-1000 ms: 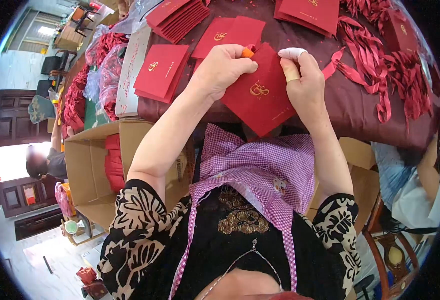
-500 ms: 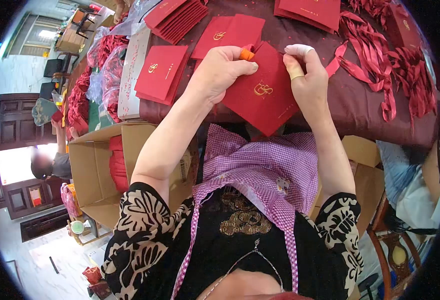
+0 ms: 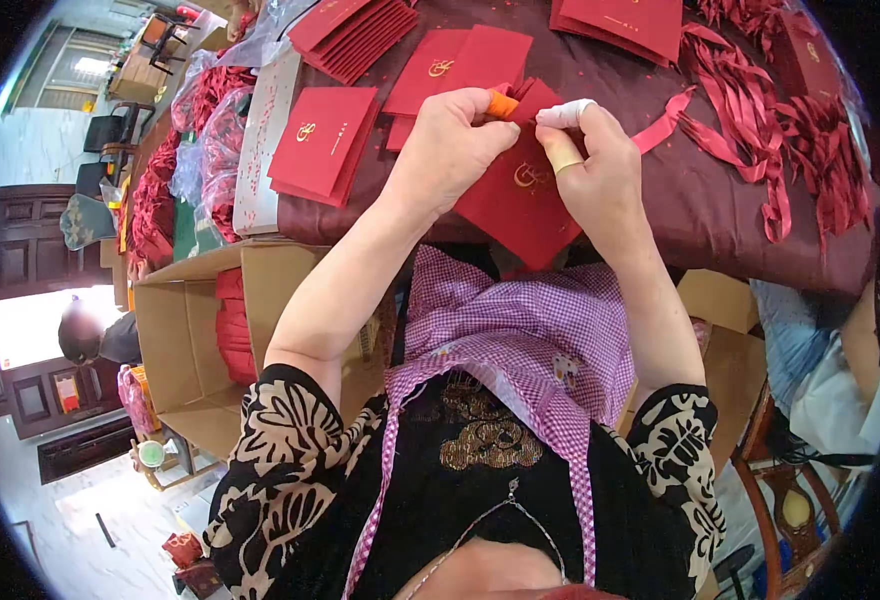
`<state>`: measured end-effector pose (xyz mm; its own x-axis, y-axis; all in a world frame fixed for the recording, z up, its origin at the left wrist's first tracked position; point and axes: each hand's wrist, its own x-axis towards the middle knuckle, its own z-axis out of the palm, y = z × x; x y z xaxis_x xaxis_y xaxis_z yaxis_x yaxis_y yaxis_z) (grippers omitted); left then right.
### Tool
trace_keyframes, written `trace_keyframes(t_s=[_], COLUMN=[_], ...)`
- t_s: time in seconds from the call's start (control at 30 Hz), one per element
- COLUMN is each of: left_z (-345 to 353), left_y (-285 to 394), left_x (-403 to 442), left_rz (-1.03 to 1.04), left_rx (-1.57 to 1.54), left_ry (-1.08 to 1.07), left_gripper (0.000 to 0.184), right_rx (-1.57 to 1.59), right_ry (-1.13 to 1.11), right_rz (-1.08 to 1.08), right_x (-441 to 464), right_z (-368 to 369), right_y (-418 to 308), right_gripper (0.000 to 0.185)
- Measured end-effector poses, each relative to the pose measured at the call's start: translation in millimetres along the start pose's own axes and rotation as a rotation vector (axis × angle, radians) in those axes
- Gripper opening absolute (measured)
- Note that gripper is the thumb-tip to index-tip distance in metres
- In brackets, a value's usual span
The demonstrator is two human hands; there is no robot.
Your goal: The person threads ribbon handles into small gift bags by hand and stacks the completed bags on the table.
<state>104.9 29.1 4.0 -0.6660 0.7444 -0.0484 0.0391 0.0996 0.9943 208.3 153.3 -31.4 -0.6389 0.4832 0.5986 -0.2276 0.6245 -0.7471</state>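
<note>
A red card (image 3: 522,222) with a gold emblem hangs tilted in front of the table edge, one corner pointing down. My left hand (image 3: 457,145) pinches its upper corner between thumb and forefinger, with an orange cover on the forefinger. At the card's upper right edge, my right hand (image 3: 600,160) has thumb and forefinger pressed together. White tape wraps that forefinger and a yellowish band circles the thumb. Whatever lies between those right fingertips is hidden. A loose red ribbon (image 3: 665,122) runs behind the right hand.
Several red cards lie beyond my hands, with a fanned stack (image 3: 355,38) and a pair (image 3: 322,140) at left. Red ribbons (image 3: 735,85) spread over the dark tablecloth (image 3: 710,220) at right. An open cardboard box (image 3: 185,300) stands below left. Another person (image 3: 95,330) is far left.
My right hand has moved left, from beside the card to its upper edge. The left hand keeps its pinch. The far person's raised arm is no longer visible.
</note>
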Motion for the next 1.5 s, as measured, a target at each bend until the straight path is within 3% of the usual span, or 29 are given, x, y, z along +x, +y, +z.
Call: trace_keyframes(t_s=[0.23,0.33,0.57,0.63,0.67,0.77,0.9,0.97,1.0,1.07,1.1,1.17,1.2,1.27,1.33,1.4,1.43,1.5], left_z=[4.7,3.5,9.0,12.2,14.2,17.5,17.7,16.1,15.5,18.1,19.0,15.8,14.3,12.7,11.0,8.4,8.8,9.8], left_y=[0.6,2.0,6.1,5.4,7.1,8.1,7.5,4.9,3.7,2.5,1.8,-1.9,-4.7,-12.4,-14.9,-12.2,-8.8,0.7], left_x=[-1.6,-2.4,-6.4,-6.3,-7.3,-7.5,-7.3,-7.2,-7.2,-8.5,-9.1,-6.6,-6.0,-5.9,-4.8,-4.9,-6.4,-9.9], left_rz=[0.096,0.01,0.135,0.164,0.171,0.208,0.193,0.179,0.165,0.182,0.198,0.191,0.183,0.201,0.215,0.235,0.234,0.16], left_rx=[0.079,0.088,0.26,0.306,0.342,0.399,0.416,0.365,0.315,0.368,0.421,0.391,0.363,0.304,0.245,0.342,0.341,0.368], left_ry=[0.032,0.023,0.017,0.031,0.052,0.078,0.067,0.048,0.03,0.04,0.051,0.026,0.003,0.029,0.052,0.066,0.066,-0.045], left_gripper=[0.02,0.019,0.019,0.019,0.019,0.018,0.017,0.017,0.017,0.018,0.019,0.019,0.019,0.017,0.015,0.016,0.016,0.019], right_rx=[0.068,0.07,0.018,-0.111,-0.112,-0.518,-0.514,-0.192,-0.193,0.023,0.022,-0.138,-0.139,0.016,-0.011,-0.129,-0.13,-0.201], right_ry=[-0.089,-0.114,-0.099,-0.041,-0.04,-0.027,-0.071,-0.021,-0.02,-0.153,-0.153,-0.051,-0.051,-0.137,-0.17,-0.161,-0.162,-0.147], right_rz=[0.148,0.148,0.117,-0.107,-0.107,-0.416,-0.405,-0.283,-0.283,0.069,0.069,-0.183,-0.183,0.11,0.104,-0.094,-0.093,-0.153], right_x=[4.6,3.9,5.5,5.7,5.5,2.3,2.5,4.6,4.5,4.2,3.9,3.0,2.8,5.4,6.7,5.7,4.4,2.6], right_z=[-7.1,-8.1,-7.2,-4.5,-3.2,1.3,1.0,3.3,1.7,-1.9,-0.9,1.5,-1.0,-10.0,-16.3,-17.5,-16.9,-15.5], right_y=[-5.9,-4.2,-7.3,-6.5,-6.2,-6.9,-6.2,0.7,-0.7,-5.0,-3.9,-0.7,-3.3,-13.8,-12.6,-7.1,-4.7,-1.5], right_gripper=[0.008,0.008,0.006,0.006,0.006,0.011,0.009,0.009,0.009,0.012,0.012,0.014,0.014,0.013,0.012,0.011,0.011,0.008])
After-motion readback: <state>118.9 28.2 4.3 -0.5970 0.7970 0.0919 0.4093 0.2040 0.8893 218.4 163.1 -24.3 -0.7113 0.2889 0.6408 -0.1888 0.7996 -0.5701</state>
